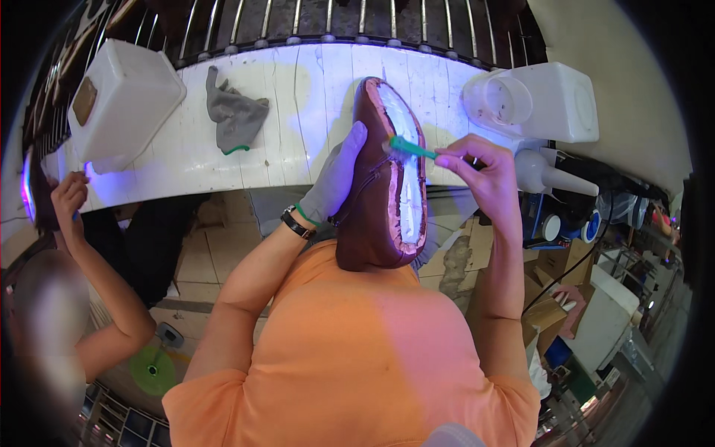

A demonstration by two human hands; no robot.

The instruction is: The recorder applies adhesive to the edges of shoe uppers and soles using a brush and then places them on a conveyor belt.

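A person in an orange shirt holds a brown shoe in front of the body, at the near edge of the bench. The shoe's toe end reaches over the white top, while its heel end lies on the person's side of that edge. Its underside faces right, showing a pale white strip framed by a pinkish rim.

The left hand, in a grey glove with a green cuff, has its grip closed around the shoe from the left; part of its fingers is hidden behind the brown upper. A dark wristwatch sits just below the cuff.

The bare right hand pinches the handle of a green brush between thumb and fingers. The bristles are at the left rim of the underside, nearer the toe than the heel.

A loose grey glove lies left of the shoe, near the bench's far edge. Toward the left end stands a white container with a brown patch. Toward the far right corner there is another white container, with a clear round cup at its left. Metal bars run beyond the far edge. At the bench's left end, a co-worker's hand is raised; I cannot tell what its grip holds.
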